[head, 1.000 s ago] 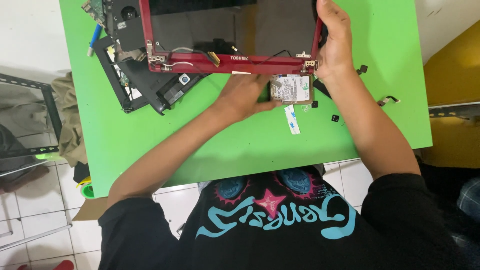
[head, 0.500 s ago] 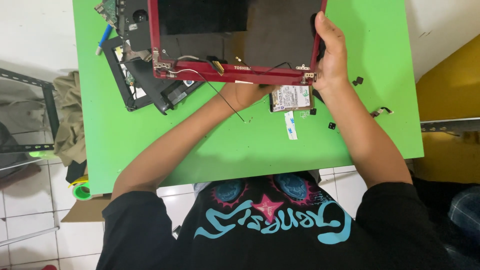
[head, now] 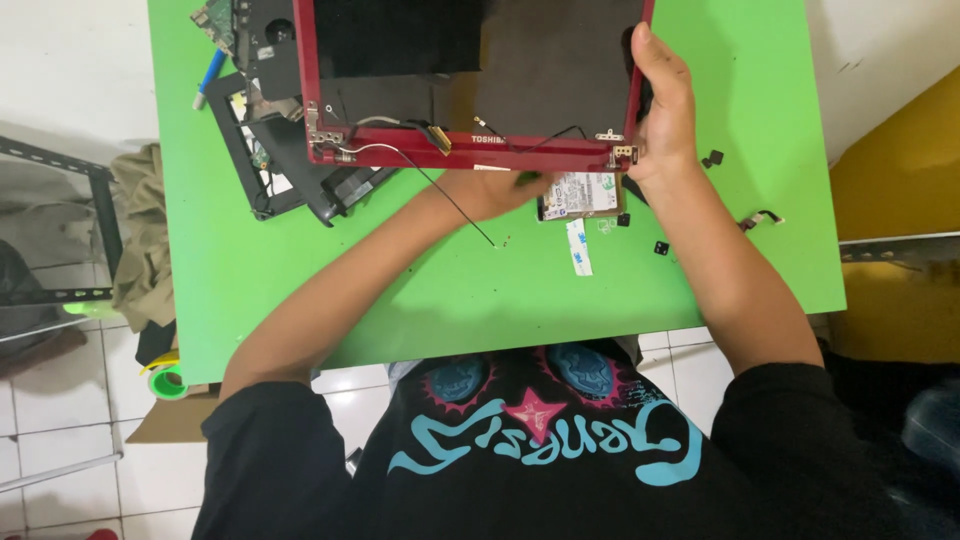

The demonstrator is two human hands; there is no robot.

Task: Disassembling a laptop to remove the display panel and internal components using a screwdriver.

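A red laptop lid (head: 400, 150) with a dark inner panel lies over the far middle of the green table (head: 400, 290). My right hand (head: 662, 105) grips the lid's right edge near the hinge corner. My left hand (head: 492, 188) is at the lid's lower edge, with its fingertips tucked under the frame and hidden. A silver hard drive (head: 582, 194) lies just right of my left hand, below the lid. A thin black wire (head: 455, 205) trails from the lid across my left wrist.
Black laptop base parts (head: 285, 175) are stacked left of the lid, with a circuit board (head: 218, 20) and a blue pen (head: 209, 78) beyond. A white ribbon cable (head: 580, 247), small black pieces (head: 712, 158) and a wired connector (head: 760, 218) lie loose at the right. A green tape roll (head: 166, 381) sits on the floor.
My left hand has left the hard drive and gone up under the lid's lower edge. The lid now shows more of its dark panel, and my right hand has slid up its right edge.
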